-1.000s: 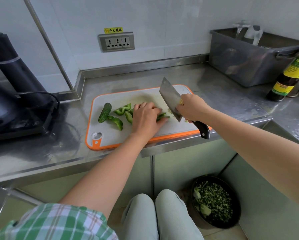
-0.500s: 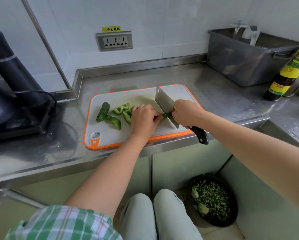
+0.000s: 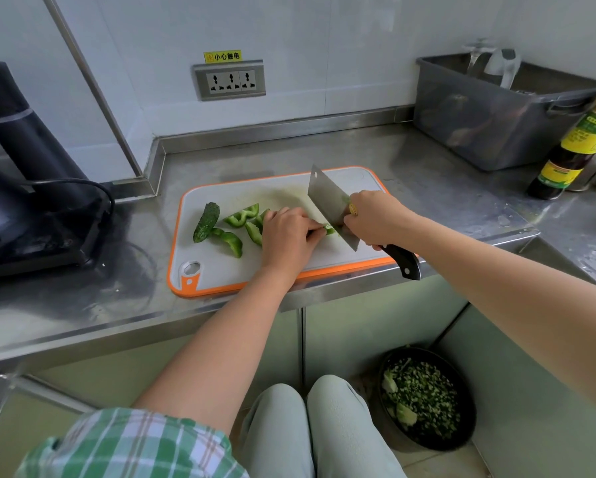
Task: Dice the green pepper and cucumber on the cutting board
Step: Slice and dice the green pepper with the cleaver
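Left fingers (image 3: pixel 315 232): curled narrow, pinning a green pepper strip (image 3: pixel 329 230) to the cutting board (image 3: pixel 217 267), tips tucked back, likely to stay clear of the edge.
Right hand (image 3: pixel 372 219): fingers wrapped tight round the cleaver (image 3: pixel 331 205) where blade meets handle; judged a choke grip for control.
Cleaver: edge down on the strip, just right of the left hand; a second ago it was raised above the board, so one chop has landed.
Pepper pieces (image 3: pixel 234 236): uncut, left of the holding hand, queued for dicing.
Cucumber (image 3: pixel 206 221): whole piece at the board's left side, untouched as before.
Table (image 3: pixel 427 181): steel, carries the board at its front edge.
Bottle (image 3: pixel 572 150): far right of the board, unmoved.
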